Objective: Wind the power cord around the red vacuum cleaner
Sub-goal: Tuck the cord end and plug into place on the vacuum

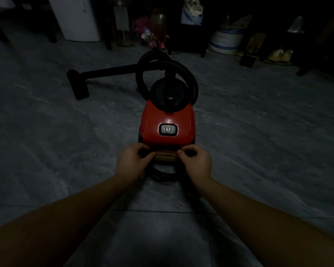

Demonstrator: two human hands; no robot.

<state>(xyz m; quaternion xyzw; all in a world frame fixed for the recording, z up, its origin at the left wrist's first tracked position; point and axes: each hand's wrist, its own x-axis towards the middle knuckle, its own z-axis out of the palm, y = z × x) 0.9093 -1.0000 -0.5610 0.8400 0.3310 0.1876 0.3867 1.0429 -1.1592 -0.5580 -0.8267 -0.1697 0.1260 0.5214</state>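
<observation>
The glossy red vacuum (167, 123) sat on the grey stone-look floor (258, 141), its ribbed black hose (192, 78) arched above. Both hands, left (130, 163) and right (198, 162), curled their fingers at its near end above the looped black cord (162, 173); whether they gripped it was unclear.

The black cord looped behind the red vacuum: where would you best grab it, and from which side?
Probably the bare curve of the cord nearest the person, reached from above. That arc lies open on the floor, clear of the vacuum, while its ends run under the left hand and right hand at the vacuum's rear. In this dim light I can't see exactly what the fingers hold.
</observation>
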